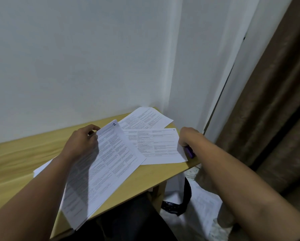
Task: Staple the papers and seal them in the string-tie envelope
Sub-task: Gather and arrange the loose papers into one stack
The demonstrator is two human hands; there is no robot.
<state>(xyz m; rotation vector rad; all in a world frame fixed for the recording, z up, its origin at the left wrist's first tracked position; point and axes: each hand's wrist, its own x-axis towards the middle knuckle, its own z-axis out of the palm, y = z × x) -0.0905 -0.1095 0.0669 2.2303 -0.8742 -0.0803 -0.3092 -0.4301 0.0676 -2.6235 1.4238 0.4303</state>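
Left hand (81,141) pinched page-one stack (104,164) at far edge; right hand (187,136) gripped purple stapler (189,151), fingers curled. Better square sheets on table (24,153) before stapling.

My light wooden desk (154,178) sits against a plain white wall (76,58); a brown curtain (276,110) hangs beside something black, perhaps a bag (186,197).

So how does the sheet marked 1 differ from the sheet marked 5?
Sheet 1 is held at its top edge by the left hand; sheet 5 lies flat on the table, near the right hand. Sheet 1 lies aslant and overlaps sheet 5's left side. Both are white printed pages with a handwritten corner number.
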